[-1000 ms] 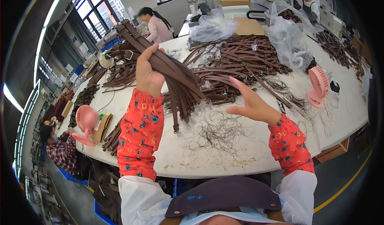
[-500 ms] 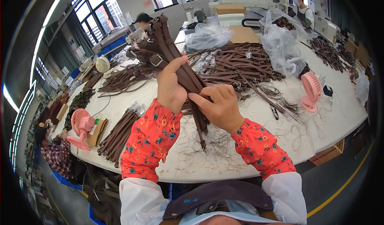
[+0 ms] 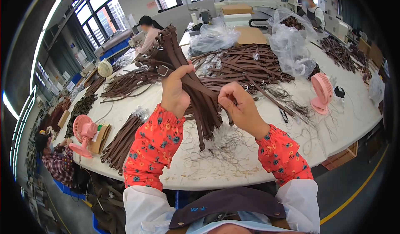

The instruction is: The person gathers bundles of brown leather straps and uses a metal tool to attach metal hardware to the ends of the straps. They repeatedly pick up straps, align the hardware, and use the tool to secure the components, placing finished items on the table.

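Observation:
My left hand [image 3: 176, 93] is closed around a bundle of brown straps [image 3: 199, 95], held up over the table. Metal buckles cluster at the bundle's upper end, and the loose ends hang down. To its right, my right hand [image 3: 241, 109] is closed in a pinch on one brown strap drawn aside from the rest; a dark end shows below the fingers. Beneath the bundle, loose threads [image 3: 223, 144] are scattered on the white table [image 3: 183, 171]. Floral red sleeve covers are on both my forearms.
A strap pile [image 3: 250, 65] with plastic bags [image 3: 291, 53] lies beyond my hands. Left are another strap bundle [image 3: 123, 140] and a pink fan [image 3: 84, 134]; right are a second pink fan [image 3: 321, 92] and a dark tool [image 3: 283, 115]. Other people work around the table.
My right hand has moved right, away from the bundle, and draws one strap outward. The bundle's hanging ends have spread, and its buckle end has dropped slightly.

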### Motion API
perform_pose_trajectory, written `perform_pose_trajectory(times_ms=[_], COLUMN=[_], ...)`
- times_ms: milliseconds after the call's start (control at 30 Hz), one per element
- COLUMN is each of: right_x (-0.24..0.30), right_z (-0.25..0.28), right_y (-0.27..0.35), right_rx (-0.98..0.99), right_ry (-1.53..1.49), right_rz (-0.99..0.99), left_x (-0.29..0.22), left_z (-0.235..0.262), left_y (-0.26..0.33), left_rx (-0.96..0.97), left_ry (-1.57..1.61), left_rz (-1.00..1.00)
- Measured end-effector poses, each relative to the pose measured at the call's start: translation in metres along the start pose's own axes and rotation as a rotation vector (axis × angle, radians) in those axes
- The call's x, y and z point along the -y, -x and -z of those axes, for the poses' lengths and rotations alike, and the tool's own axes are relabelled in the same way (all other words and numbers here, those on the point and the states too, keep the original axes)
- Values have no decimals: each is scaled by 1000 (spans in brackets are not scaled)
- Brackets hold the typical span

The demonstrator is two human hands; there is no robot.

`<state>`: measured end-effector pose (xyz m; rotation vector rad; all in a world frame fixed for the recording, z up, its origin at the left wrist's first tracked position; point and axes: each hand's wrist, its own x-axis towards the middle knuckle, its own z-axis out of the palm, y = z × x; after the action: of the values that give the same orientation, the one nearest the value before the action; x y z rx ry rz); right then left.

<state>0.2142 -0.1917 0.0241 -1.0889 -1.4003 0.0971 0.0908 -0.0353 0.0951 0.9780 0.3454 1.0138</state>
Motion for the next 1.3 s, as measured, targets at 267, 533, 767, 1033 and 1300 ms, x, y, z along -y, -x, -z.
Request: perform_pose_trajectory(times_ms=[267, 533, 767, 1033, 1300], right_x=[-2, -10, 0, 4, -29], right_z=[17, 24, 30, 49, 20], right_y=[-11, 4, 21, 32, 37], right_rx=[68, 142, 276, 513, 310], right_ry=[-752, -621, -513, -487, -171], right_rz=[-337, -339, -445, -600, -458], left_x=[15, 21, 17, 12, 8], left_z=[12, 18, 28, 43, 37], left_y=[-2, 0, -2, -4, 2], left_rx=[-31, -9, -19, -26, 4], left_ry=[-71, -159, -113, -60, -4], left_rz=[6, -98, -151, -55, 11])
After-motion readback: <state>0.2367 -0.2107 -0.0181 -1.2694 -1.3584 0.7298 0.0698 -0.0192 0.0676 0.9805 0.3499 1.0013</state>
